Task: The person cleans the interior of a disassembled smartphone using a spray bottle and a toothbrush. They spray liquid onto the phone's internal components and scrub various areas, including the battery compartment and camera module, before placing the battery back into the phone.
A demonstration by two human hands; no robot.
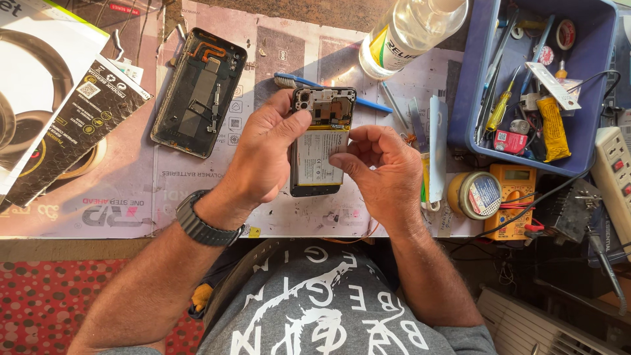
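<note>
An opened smartphone (322, 141) with its back removed shows a white battery and circuit board. My left hand (263, 154) grips its left edge, thumb lying across the upper part near the camera module. My right hand (384, 167) is curled at the phone's right edge, with the index finger and thumb touching the battery. I cannot tell whether the fingertips pinch anything. The phone is held just above a worn printed mat (197, 197) on the workbench. A dark watch sits on my left wrist.
The removed black back cover (199, 92) lies to the left. A blue toothbrush (309, 82), a clear liquid bottle (411, 33), a blue tool tray (473, 79) with screwdrivers, a round tin (476, 195), a yellow multimeter (513, 197), a power strip (614, 181) and boxes (39, 85) surround the mat.
</note>
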